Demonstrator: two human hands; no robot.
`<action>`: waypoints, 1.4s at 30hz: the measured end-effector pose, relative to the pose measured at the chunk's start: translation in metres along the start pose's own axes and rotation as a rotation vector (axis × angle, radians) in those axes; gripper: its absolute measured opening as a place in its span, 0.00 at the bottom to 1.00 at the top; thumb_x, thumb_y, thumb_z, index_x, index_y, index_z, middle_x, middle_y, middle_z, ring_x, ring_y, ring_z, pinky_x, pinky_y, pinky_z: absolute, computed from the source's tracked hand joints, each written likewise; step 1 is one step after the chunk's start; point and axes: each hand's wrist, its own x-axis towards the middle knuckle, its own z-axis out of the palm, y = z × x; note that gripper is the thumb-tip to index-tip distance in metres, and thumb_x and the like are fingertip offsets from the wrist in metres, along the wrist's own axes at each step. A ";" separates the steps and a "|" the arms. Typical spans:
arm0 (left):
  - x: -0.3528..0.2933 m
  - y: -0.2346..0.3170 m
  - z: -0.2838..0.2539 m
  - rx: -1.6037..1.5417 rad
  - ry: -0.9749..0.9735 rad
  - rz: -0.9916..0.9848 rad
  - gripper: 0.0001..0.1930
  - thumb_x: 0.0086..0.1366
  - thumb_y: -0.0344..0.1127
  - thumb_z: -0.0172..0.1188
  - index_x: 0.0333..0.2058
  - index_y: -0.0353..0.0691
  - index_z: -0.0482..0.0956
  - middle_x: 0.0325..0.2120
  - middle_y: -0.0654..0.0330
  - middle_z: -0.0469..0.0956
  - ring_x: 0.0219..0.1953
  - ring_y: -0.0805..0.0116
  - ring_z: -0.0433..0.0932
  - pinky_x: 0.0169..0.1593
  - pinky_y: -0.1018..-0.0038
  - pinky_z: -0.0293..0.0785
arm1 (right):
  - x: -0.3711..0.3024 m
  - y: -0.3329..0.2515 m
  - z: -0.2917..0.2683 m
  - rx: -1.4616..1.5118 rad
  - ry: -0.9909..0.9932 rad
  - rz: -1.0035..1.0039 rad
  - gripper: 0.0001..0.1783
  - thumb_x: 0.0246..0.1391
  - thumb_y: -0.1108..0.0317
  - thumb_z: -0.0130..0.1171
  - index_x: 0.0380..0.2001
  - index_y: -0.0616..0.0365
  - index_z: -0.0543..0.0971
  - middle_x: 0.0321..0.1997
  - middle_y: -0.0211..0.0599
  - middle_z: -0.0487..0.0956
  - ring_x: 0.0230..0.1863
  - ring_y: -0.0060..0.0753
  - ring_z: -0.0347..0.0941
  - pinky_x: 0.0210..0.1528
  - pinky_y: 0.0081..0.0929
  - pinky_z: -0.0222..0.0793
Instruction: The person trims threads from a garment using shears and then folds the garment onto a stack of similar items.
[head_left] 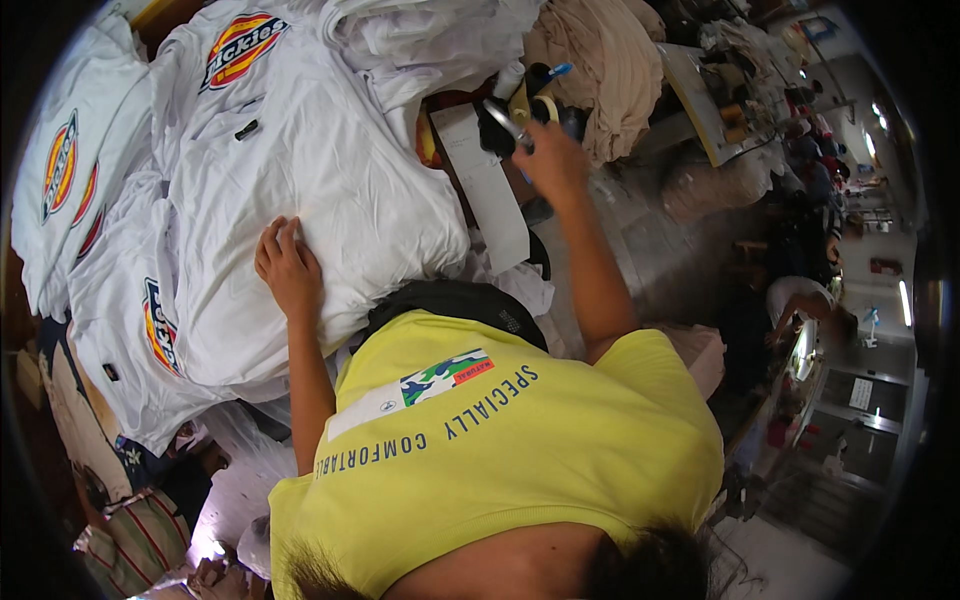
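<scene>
My left hand (290, 265) lies on a white T-shirt (370, 180), its fingers stretched out and slightly bent against the cloth, holding nothing. The shirt is spread and wrinkled, and a small black tag (246, 130) lies on it. Off to the right, my right hand (553, 160) is closed around a slim silvery metal tool (507, 122); blur hides its exact kind. It hovers near a cluster of small things beside the shirts. Below it, a long strip of white paper (485, 190) hangs past the shirt's edge.
More white shirts with a colourful printed emblem (60, 170) pile up at the left. Folded white garments (430, 45) are stacked at the back. Beige cloth (600, 70) bunches beyond my right hand, near a tray (710, 105) of small items. Another person (800, 300) bends over at the far right.
</scene>
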 end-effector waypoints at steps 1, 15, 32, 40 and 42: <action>-0.001 0.000 0.000 -0.001 -0.001 0.000 0.18 0.54 0.25 0.49 0.44 0.45 0.72 0.48 0.61 0.67 0.54 0.59 0.61 0.56 0.64 0.53 | 0.007 0.004 -0.004 0.015 -0.003 0.010 0.15 0.40 0.61 0.58 0.33 0.56 0.74 0.31 0.44 0.73 0.31 0.49 0.74 0.32 0.41 0.69; -0.003 -0.005 0.001 -0.049 0.008 -0.005 0.16 0.54 0.25 0.49 0.43 0.44 0.73 0.48 0.60 0.68 0.54 0.58 0.61 0.57 0.63 0.53 | 0.001 -0.050 0.080 0.161 -0.141 0.011 0.20 0.43 0.54 0.60 0.35 0.57 0.73 0.36 0.45 0.73 0.34 0.50 0.74 0.34 0.40 0.70; -0.002 -0.005 0.004 -0.007 0.009 0.014 0.16 0.54 0.26 0.50 0.43 0.43 0.73 0.48 0.60 0.68 0.54 0.57 0.62 0.56 0.63 0.54 | 0.024 -0.039 0.094 0.462 0.151 -0.097 0.11 0.45 0.60 0.59 0.32 0.50 0.75 0.33 0.34 0.72 0.32 0.44 0.72 0.31 0.36 0.68; 0.001 -0.004 0.004 -0.021 0.004 0.027 0.16 0.54 0.26 0.50 0.42 0.43 0.73 0.48 0.60 0.69 0.54 0.57 0.62 0.56 0.63 0.54 | 0.048 -0.089 0.126 0.486 0.035 -0.079 0.15 0.47 0.63 0.57 0.40 0.54 0.75 0.32 0.43 0.73 0.36 0.46 0.73 0.37 0.37 0.68; 0.000 -0.004 0.003 -0.019 0.003 0.014 0.15 0.54 0.26 0.50 0.42 0.43 0.73 0.48 0.60 0.69 0.54 0.57 0.61 0.56 0.63 0.54 | 0.040 -0.083 0.117 0.527 0.101 -0.052 0.15 0.48 0.65 0.55 0.41 0.55 0.74 0.31 0.46 0.73 0.37 0.47 0.73 0.37 0.34 0.68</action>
